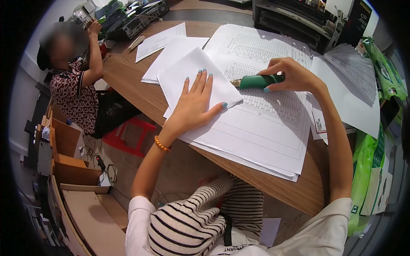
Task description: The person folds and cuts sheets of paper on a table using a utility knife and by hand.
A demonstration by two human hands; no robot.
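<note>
My left hand [194,100] lies flat with spread fingers, pressing on a folded white sheet of paper [173,79]. My right hand [292,74] is closed around a green-handled utility knife [256,82]. The knife's metal end points left and meets the right edge of the folded sheet; how far it reaches between the layers is hidden. Beneath both hands lies a stack of large printed sheets [256,141] with tables on them. More white sheets [183,45] stick out to the left of the folded one.
A wooden table [314,187] carries the papers. At right are a fanned pile of sheets [354,68] and green plastic packages [363,170]. Black equipment [294,21] stands at the back. Another person [74,85] sits at the left near a red stool [132,136].
</note>
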